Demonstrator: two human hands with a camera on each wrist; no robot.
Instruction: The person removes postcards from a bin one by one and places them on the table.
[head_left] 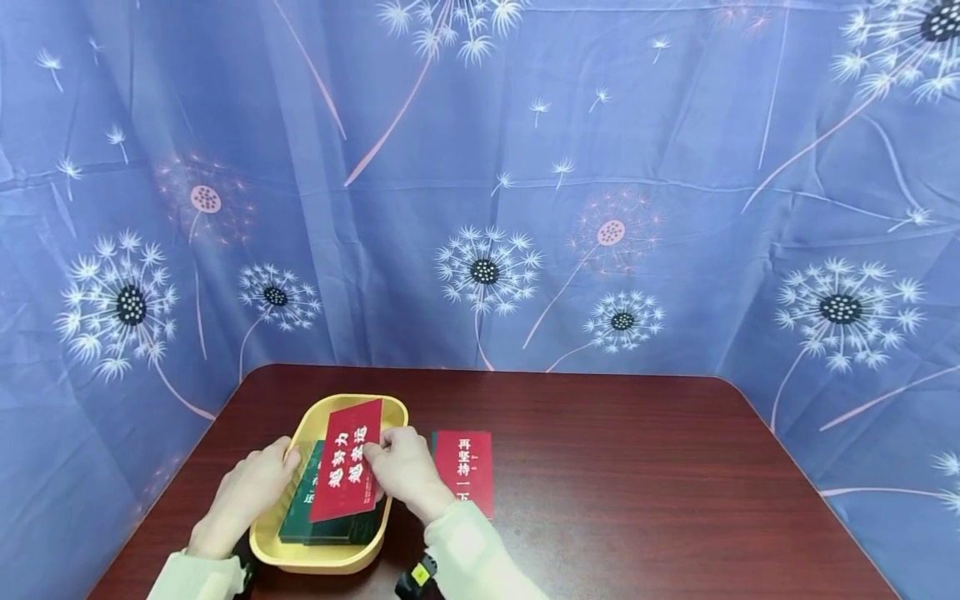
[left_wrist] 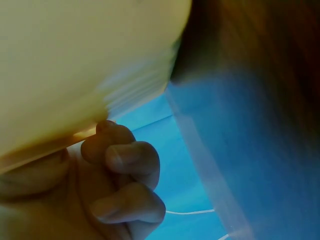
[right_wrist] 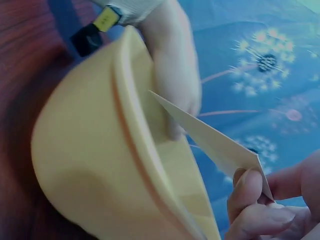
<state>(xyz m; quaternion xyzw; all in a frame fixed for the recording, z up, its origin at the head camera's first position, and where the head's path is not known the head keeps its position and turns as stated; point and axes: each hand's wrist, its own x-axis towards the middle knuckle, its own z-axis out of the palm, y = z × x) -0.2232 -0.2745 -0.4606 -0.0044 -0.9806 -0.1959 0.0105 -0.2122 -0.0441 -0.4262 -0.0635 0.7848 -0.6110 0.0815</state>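
A red card [head_left: 345,462] with white characters is pinched between the thumb and fingers of my right hand [head_left: 408,467], tilted above a yellow basin [head_left: 322,567]. Its pale back shows in the right wrist view, where the card [right_wrist: 210,142] rises over the basin's rim [right_wrist: 132,100]. My left hand [head_left: 251,492] grips the basin's left rim, thumb on top; in the left wrist view the fingers [left_wrist: 132,160] curl under that rim. Inside the basin lie dark green cards [head_left: 300,508], partly hidden by the red one.
Another red card [head_left: 476,467] with white characters lies on the brown table [head_left: 637,483] right of the basin, a green edge showing beneath it; my right forearm covers part of it. A blue dandelion-print curtain [head_left: 555,167] hangs behind the table and at its sides.
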